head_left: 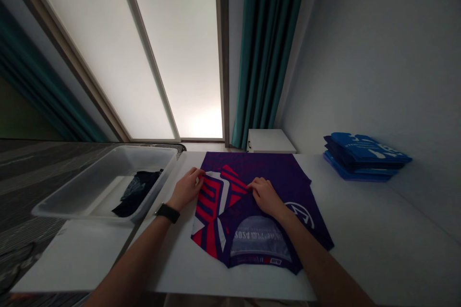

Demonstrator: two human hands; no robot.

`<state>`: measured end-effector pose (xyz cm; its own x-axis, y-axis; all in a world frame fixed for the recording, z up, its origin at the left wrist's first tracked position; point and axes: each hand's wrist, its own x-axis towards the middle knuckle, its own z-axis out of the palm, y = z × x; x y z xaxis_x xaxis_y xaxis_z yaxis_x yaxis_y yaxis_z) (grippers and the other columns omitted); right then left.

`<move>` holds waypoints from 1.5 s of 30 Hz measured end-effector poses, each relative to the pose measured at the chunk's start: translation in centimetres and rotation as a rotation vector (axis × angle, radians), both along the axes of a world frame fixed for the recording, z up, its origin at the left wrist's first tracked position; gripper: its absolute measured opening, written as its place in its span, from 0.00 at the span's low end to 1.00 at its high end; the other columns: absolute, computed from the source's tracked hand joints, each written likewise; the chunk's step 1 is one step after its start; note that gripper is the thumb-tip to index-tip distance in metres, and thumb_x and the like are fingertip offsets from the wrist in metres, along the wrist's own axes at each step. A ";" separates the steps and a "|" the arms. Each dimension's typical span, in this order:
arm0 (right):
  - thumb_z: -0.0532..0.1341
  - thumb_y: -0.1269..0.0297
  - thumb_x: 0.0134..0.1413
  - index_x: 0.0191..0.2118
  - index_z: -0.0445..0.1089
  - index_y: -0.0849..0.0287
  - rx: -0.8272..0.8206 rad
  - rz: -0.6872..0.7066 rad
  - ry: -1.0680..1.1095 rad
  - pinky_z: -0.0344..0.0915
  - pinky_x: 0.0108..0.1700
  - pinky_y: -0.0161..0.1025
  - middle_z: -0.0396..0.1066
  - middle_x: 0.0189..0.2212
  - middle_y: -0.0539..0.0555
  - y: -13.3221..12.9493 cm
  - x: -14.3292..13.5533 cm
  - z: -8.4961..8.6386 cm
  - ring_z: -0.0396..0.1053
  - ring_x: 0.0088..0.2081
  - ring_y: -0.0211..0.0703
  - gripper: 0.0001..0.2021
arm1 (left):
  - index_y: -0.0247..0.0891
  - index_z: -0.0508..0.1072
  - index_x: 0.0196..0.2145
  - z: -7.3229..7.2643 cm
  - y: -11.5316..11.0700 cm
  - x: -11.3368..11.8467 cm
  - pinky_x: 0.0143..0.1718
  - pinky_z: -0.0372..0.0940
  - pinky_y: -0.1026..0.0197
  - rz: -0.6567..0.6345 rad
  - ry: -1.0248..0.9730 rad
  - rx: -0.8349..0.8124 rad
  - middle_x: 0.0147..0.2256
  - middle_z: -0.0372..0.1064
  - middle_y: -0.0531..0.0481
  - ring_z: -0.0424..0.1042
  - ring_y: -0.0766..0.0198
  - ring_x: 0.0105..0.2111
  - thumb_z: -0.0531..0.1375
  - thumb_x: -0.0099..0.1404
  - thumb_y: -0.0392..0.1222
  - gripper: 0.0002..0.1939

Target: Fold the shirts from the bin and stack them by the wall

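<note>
A purple T-shirt [266, 168] lies on the white table with its neckline toward me. Its left side is folded over, showing a red, white and purple patterned part [219, 196]. My left hand [187, 186] pinches the shirt's left edge between thumb and fingers, a dark watch on that wrist. Over the middle of the shirt, my right hand [265, 195] grips the edge of the folded part with its fingertips. Pale lettering shows inside the collar, and a white round logo sits right of my right forearm.
A translucent plastic bin [90, 172] with dark folded cloth [139, 192] inside stands to the left. Blue folded garments [363, 153] are stacked at the right by the wall. A white cabinet [270, 140] stands behind the table [363, 240].
</note>
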<state>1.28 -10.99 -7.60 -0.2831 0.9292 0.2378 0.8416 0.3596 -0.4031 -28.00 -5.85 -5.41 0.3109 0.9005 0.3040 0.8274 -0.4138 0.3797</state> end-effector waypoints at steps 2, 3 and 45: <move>0.51 0.78 0.59 0.42 0.72 0.56 0.005 -0.002 0.017 0.54 0.45 0.39 0.71 0.40 0.53 0.1 0.1 0.1 0.64 0.44 0.42 0.15 | 0.41 0.71 0.43 -0.5 0.9 0.2 0.34 0.63 0.60 0.032 -0.016 0.015 0.43 0.67 0.49 0.70 0.62 0.33 0.51 0.67 0.43 0.12; 0.51 0.78 0.59 0.42 0.72 0.56 0.010 -0.012 0.025 0.54 0.45 0.39 0.72 0.40 0.53 0.2 0.3 0.2 0.65 0.44 0.42 0.15 | 0.42 0.71 0.43 -0.8 1.1 0.3 0.34 0.63 0.60 0.050 -0.034 0.022 0.44 0.67 0.49 0.70 0.62 0.33 0.51 0.67 0.44 0.12; 0.54 0.66 0.63 0.33 0.66 0.56 0.033 -0.234 -0.216 0.53 0.42 0.43 0.73 0.35 0.54 0.6 -1.6 -0.4 0.66 0.40 0.47 0.07 | 0.38 0.73 0.40 -2.8 2.2 -0.7 0.35 0.64 0.60 0.068 -0.250 -0.050 0.34 0.68 0.50 0.68 0.63 0.28 0.52 0.64 0.44 0.13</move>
